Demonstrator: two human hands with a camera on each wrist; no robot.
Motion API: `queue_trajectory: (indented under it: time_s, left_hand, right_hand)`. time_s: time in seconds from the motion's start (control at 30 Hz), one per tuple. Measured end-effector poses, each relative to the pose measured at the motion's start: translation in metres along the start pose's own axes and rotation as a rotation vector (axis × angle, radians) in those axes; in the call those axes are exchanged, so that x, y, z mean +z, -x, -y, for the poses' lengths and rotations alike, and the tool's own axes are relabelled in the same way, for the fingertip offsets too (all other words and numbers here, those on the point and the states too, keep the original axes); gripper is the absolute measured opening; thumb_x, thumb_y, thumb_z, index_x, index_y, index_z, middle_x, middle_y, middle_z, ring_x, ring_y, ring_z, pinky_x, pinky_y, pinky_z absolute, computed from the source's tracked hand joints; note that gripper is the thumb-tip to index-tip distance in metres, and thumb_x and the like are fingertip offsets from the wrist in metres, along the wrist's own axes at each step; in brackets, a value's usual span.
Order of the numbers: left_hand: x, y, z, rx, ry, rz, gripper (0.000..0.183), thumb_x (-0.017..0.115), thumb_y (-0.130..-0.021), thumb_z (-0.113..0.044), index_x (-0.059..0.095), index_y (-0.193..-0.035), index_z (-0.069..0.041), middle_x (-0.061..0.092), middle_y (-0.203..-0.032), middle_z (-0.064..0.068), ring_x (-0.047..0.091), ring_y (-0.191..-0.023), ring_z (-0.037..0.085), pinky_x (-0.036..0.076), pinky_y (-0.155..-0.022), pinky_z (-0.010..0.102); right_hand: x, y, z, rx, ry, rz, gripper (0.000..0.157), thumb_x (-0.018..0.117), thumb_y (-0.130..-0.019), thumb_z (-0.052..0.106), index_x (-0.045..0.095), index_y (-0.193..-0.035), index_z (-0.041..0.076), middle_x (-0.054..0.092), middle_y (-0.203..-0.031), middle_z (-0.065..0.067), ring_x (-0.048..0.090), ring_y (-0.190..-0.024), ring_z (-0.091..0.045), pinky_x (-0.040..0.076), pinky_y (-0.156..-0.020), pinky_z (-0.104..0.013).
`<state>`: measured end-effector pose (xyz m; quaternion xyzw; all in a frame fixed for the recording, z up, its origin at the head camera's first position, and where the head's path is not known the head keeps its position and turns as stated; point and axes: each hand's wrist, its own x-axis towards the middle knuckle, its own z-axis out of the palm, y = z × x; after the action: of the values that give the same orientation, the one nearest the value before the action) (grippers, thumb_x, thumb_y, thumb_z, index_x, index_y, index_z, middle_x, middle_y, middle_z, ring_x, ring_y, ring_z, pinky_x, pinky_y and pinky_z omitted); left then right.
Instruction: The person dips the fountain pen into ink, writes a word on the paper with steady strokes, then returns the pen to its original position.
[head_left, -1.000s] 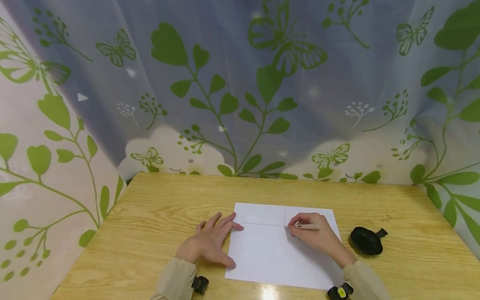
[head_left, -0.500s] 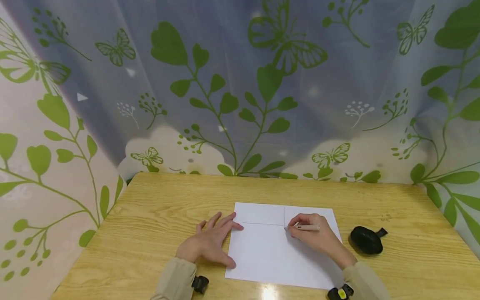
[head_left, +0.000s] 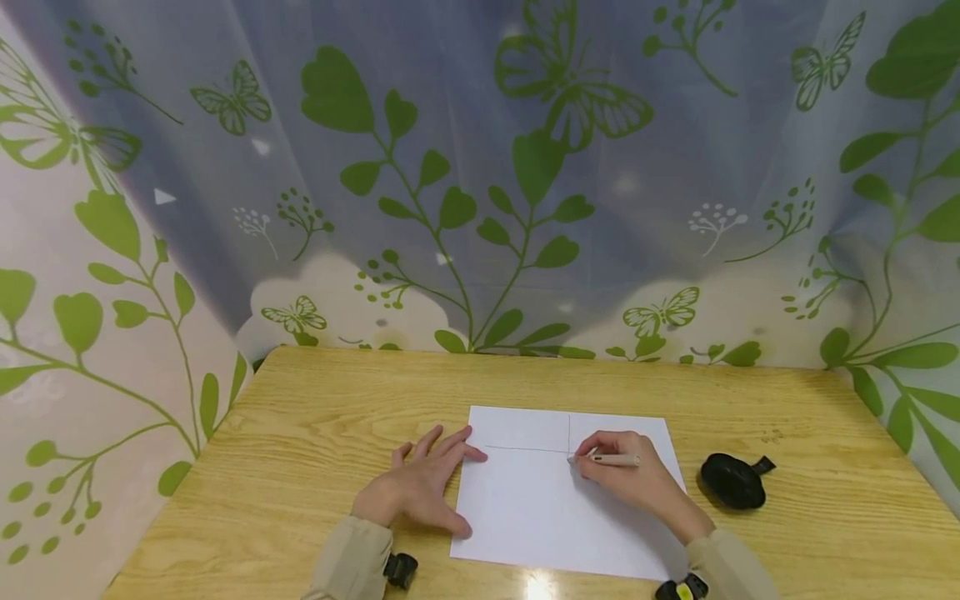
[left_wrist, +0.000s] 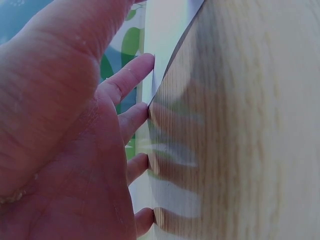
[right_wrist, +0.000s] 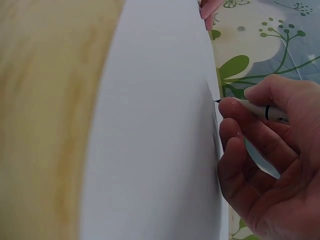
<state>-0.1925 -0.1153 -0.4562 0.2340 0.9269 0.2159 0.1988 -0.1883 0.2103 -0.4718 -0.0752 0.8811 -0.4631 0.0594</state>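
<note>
A white sheet of paper [head_left: 540, 517] lies on the wooden table, with one thin line across it and another running down from its top edge to meet it. My right hand [head_left: 633, 475] pinches a pale pen [head_left: 617, 459], its tip at the paper close to where the lines meet. In the right wrist view the pen [right_wrist: 257, 109] sits between thumb and fingers, the other fingers curled below. My left hand [head_left: 420, 486] is spread at the sheet's left edge, thumb and some fingertips on the paper. The left wrist view shows its fingertips [left_wrist: 145, 62] touching down.
A black object with a short strap [head_left: 733, 482] lies on the table [head_left: 337, 392] right of the paper. Behind the table hangs a curtain [head_left: 480, 208] with green leaves and butterflies. Black bands with small devices [head_left: 401, 570] are worn at both wrists.
My right hand and the pen have shifted very slightly down the sheet. The left hand and the paper stay where they were.
</note>
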Motion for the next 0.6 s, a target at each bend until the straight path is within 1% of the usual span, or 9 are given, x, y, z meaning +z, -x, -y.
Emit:
queue_trajectory:
  time_s: [0.27, 0.47, 0.6]
  left_hand:
    - [0.0006, -0.0009, 0.0006, -0.002, -0.003, -0.003, 0.085, 0.091, -0.068, -0.046, 0.047, -0.140, -0.036, 0.017, -0.173, -0.007, 0.008, -0.159, 0.040, 0.012, -0.115, 0.078]
    - [0.0011, -0.0012, 0.0009, -0.005, -0.006, -0.003, 0.085, 0.092, -0.068, -0.045, 0.047, -0.140, -0.036, 0.017, -0.173, -0.007, 0.008, -0.159, 0.040, 0.012, -0.115, 0.077]
    - [0.0009, -0.0011, 0.0008, -0.004, -0.006, 0.000, 0.085, 0.091, -0.068, -0.045, 0.047, -0.140, -0.036, 0.017, -0.173, -0.007, 0.008, -0.159, 0.040, 0.012, -0.115, 0.077]
  right_hand:
    - [0.0014, 0.0019, 0.0017, 0.005, 0.002, -0.009, 0.005, 0.077, -0.087, 0.016, 0.076, -0.090, 0.013, 0.064, -0.059, 0.001, 0.040, -0.048, -0.002, 0.045, -0.057, -0.020]
    - [0.0012, 0.0032, 0.0019, -0.012, 0.016, 0.005, 0.007, 0.076, -0.086, 0.017, 0.076, -0.092, 0.013, 0.069, -0.067, 0.000, 0.043, -0.050, -0.002, 0.045, -0.058, -0.020]
    - [0.0020, 0.0046, 0.0024, -0.013, 0.012, 0.012, 0.007, 0.076, -0.087, 0.018, 0.076, -0.092, 0.012, 0.065, -0.064, 0.002, 0.041, -0.049, -0.002, 0.044, -0.056, -0.020]
